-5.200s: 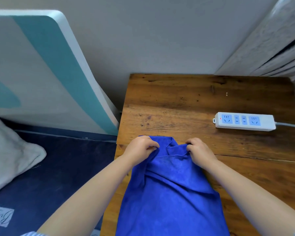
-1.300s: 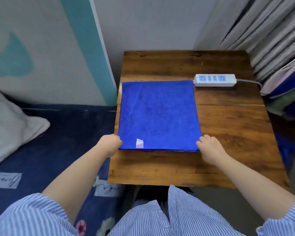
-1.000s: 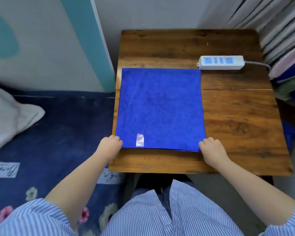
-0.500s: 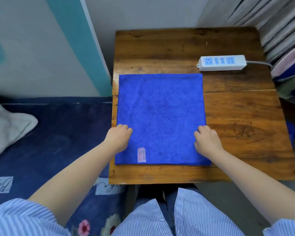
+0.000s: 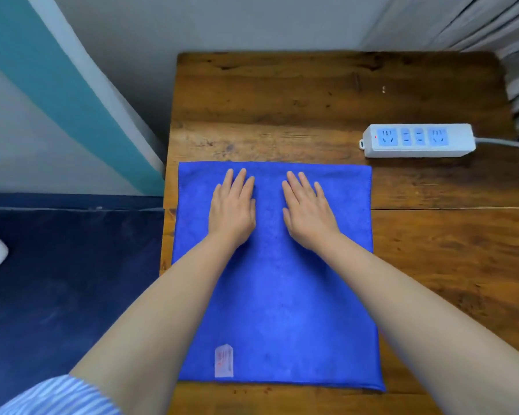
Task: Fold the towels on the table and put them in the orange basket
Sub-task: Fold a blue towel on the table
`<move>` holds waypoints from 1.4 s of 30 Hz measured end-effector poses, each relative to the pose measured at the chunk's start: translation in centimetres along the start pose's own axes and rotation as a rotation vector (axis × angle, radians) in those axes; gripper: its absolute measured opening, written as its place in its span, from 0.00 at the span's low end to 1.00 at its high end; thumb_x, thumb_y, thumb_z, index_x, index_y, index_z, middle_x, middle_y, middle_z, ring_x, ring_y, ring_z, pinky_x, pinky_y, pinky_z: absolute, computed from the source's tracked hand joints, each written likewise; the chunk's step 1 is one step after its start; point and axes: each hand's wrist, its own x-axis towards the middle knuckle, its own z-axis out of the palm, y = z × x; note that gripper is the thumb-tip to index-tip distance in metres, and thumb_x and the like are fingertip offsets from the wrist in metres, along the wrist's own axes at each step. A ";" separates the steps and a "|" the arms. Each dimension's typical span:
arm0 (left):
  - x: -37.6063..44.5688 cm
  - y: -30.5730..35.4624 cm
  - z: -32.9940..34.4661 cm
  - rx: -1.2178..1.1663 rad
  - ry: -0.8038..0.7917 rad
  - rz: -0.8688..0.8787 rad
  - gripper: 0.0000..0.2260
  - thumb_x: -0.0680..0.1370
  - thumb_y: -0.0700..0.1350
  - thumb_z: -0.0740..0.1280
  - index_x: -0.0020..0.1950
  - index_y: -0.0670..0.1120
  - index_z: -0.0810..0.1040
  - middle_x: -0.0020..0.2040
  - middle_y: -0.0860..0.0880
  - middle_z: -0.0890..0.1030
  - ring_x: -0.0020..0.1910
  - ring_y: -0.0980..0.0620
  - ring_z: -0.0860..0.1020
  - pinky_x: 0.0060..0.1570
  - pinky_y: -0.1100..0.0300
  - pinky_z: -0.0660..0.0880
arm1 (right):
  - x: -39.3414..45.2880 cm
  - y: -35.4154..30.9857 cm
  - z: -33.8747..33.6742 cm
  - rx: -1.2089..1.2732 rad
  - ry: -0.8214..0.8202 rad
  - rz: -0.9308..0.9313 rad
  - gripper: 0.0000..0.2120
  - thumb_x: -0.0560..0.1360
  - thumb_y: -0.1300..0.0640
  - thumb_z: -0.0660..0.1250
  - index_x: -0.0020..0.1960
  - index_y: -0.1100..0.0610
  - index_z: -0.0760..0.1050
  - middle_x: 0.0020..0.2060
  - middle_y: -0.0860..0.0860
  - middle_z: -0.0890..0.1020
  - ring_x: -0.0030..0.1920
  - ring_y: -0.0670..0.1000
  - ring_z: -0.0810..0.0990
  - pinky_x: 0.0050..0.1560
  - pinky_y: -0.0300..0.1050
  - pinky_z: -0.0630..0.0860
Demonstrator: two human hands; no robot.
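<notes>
A: What takes up most of the view?
B: The wooden worktop (image 5: 327, 94), seen from above. It butts against a grey wall at the far side, with a dark blue bed (image 5: 57, 280) along its left edge.

A: And on it?
B: A blue towel (image 5: 282, 310) lies spread flat in a single square, on the left half of the worktop. Its left edge runs close to the worktop's left edge, and its near edge sits just short of the near edge. A small white label (image 5: 224, 360) lies at the towel's near-left corner.

A: How do the arms sit?
B: Both bare forearms reach forward over the towel from the bottom corners and converge toward its far part. A striped sleeve (image 5: 57, 396) shows at the lower left.

A: The hands?
B: The left hand (image 5: 232, 211) lies palm down on the towel, fingers straight and close together, tips just short of the far edge. The right hand (image 5: 309, 214) mirrors it, flat, fingers straight and slightly fanned. Neither grips anything; both rest on the cloth. They lie side by side with a strip of towel between them.

A: Anything else?
B: A white power strip (image 5: 417, 140) with blue sockets lies at the right, just beyond the towel's far-right corner, not touching it. Its grey cord (image 5: 498, 142) runs off to the right.
</notes>
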 end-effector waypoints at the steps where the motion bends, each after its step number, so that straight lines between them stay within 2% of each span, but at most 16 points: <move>1: 1.1 -0.1 0.1 -0.004 -0.014 0.014 0.22 0.81 0.46 0.52 0.75 0.44 0.55 0.77 0.48 0.54 0.76 0.47 0.49 0.71 0.51 0.52 | 1.1 0.3 0.0 0.005 0.009 -0.011 0.26 0.80 0.54 0.49 0.75 0.58 0.45 0.76 0.52 0.45 0.75 0.52 0.42 0.74 0.51 0.40; 5: 3.2 -1.1 0.7 0.029 -0.065 0.046 0.23 0.81 0.51 0.51 0.76 0.49 0.50 0.77 0.52 0.50 0.76 0.50 0.45 0.73 0.51 0.43 | 3.2 1.3 -0.1 0.039 -0.008 -0.068 0.26 0.80 0.52 0.49 0.75 0.57 0.45 0.76 0.50 0.45 0.75 0.50 0.43 0.73 0.50 0.38; 8: 3.7 -3.0 0.8 0.070 -0.064 0.059 0.24 0.81 0.53 0.51 0.76 0.51 0.51 0.77 0.53 0.50 0.76 0.50 0.45 0.72 0.52 0.39 | 3.2 4.1 -0.1 0.058 -0.021 -0.044 0.26 0.80 0.51 0.49 0.75 0.57 0.46 0.76 0.49 0.46 0.75 0.50 0.43 0.73 0.48 0.37; 12: 4.3 -6.0 -0.3 0.145 -0.082 0.142 0.29 0.76 0.59 0.45 0.75 0.51 0.53 0.77 0.51 0.53 0.76 0.49 0.49 0.72 0.51 0.42 | 2.0 8.4 -0.3 0.058 0.013 0.057 0.27 0.80 0.52 0.51 0.74 0.59 0.47 0.76 0.52 0.48 0.75 0.51 0.45 0.71 0.45 0.37; 15: 4.3 -7.9 -1.2 0.152 -0.074 0.121 0.34 0.72 0.61 0.39 0.75 0.48 0.55 0.76 0.49 0.54 0.76 0.48 0.51 0.72 0.51 0.45 | 1.1 10.2 -0.8 0.104 0.014 0.115 0.26 0.80 0.55 0.52 0.74 0.60 0.48 0.75 0.53 0.49 0.75 0.52 0.46 0.72 0.46 0.40; 18: 4.2 -8.9 -2.2 0.159 -0.044 0.062 0.30 0.74 0.55 0.45 0.74 0.44 0.58 0.75 0.46 0.58 0.75 0.46 0.54 0.71 0.49 0.49 | 0.5 11.2 -1.3 0.124 0.021 0.172 0.25 0.80 0.58 0.52 0.74 0.61 0.50 0.75 0.55 0.50 0.75 0.52 0.48 0.73 0.48 0.44; 20: 4.2 -9.1 -2.9 0.195 -0.016 0.076 0.29 0.74 0.51 0.46 0.71 0.39 0.64 0.71 0.40 0.66 0.70 0.41 0.64 0.67 0.47 0.58 | 0.5 11.4 -1.9 0.128 0.091 0.176 0.22 0.78 0.63 0.54 0.71 0.64 0.58 0.73 0.59 0.59 0.73 0.56 0.57 0.72 0.51 0.52; 21: 4.2 -9.1 -3.2 0.221 0.001 0.088 0.28 0.74 0.49 0.46 0.69 0.38 0.67 0.66 0.37 0.70 0.65 0.38 0.69 0.63 0.46 0.63 | 0.6 11.4 -2.4 0.128 0.137 0.173 0.21 0.76 0.66 0.56 0.68 0.67 0.64 0.70 0.62 0.65 0.70 0.59 0.63 0.70 0.54 0.58; 23: 4.5 -9.1 -3.9 0.261 -0.001 0.065 0.24 0.75 0.44 0.50 0.68 0.37 0.67 0.61 0.35 0.73 0.59 0.37 0.70 0.56 0.47 0.65 | 1.0 10.9 -3.2 0.077 0.181 0.194 0.16 0.73 0.69 0.58 0.60 0.69 0.71 0.59 0.65 0.75 0.60 0.64 0.71 0.59 0.56 0.68; 25: 4.6 -8.8 -4.4 0.278 -0.036 0.037 0.21 0.76 0.37 0.56 0.69 0.38 0.66 0.60 0.36 0.71 0.59 0.38 0.68 0.55 0.47 0.64 | 1.2 10.1 -4.2 -0.013 0.162 0.251 0.12 0.71 0.70 0.59 0.53 0.68 0.72 0.52 0.65 0.76 0.54 0.64 0.71 0.49 0.55 0.68; 26: 4.7 -8.7 -4.6 0.279 -0.050 0.022 0.20 0.75 0.36 0.58 0.68 0.39 0.67 0.60 0.36 0.71 0.60 0.38 0.67 0.55 0.47 0.65 | 1.5 9.7 -4.6 -0.040 0.145 0.275 0.11 0.70 0.70 0.60 0.52 0.67 0.72 0.51 0.64 0.75 0.53 0.64 0.71 0.48 0.54 0.67; 29: 4.7 -8.3 -5.4 0.292 -0.051 -0.037 0.15 0.75 0.34 0.59 0.61 0.37 0.73 0.58 0.37 0.71 0.59 0.39 0.67 0.53 0.48 0.68 | 2.0 9.0 -5.6 -0.081 0.105 0.316 0.10 0.70 0.69 0.61 0.51 0.67 0.73 0.53 0.64 0.74 0.56 0.63 0.69 0.52 0.53 0.67; 32: 3.9 -8.3 -6.3 0.272 0.019 -0.091 0.11 0.76 0.36 0.60 0.55 0.35 0.76 0.54 0.37 0.72 0.57 0.38 0.68 0.47 0.49 0.69 | 1.6 9.3 -6.1 -0.098 0.122 0.313 0.10 0.71 0.68 0.61 0.50 0.67 0.76 0.53 0.63 0.74 0.57 0.63 0.68 0.53 0.52 0.67; 37: -0.1 -8.3 -7.4 0.191 0.159 -0.085 0.10 0.77 0.38 0.61 0.53 0.37 0.79 0.51 0.37 0.75 0.56 0.39 0.69 0.40 0.52 0.67 | -2.4 9.2 -5.9 -0.049 0.314 0.284 0.10 0.72 0.68 0.62 0.50 0.68 0.78 0.49 0.63 0.77 0.54 0.63 0.70 0.49 0.52 0.67; 42: -5.3 -7.9 -7.1 0.251 0.187 -0.039 0.08 0.77 0.37 0.61 0.50 0.37 0.79 0.47 0.38 0.78 0.51 0.39 0.71 0.38 0.53 0.68 | -7.7 7.7 -4.7 0.021 0.456 0.253 0.10 0.72 0.69 0.60 0.48 0.69 0.79 0.45 0.64 0.80 0.52 0.63 0.71 0.48 0.52 0.66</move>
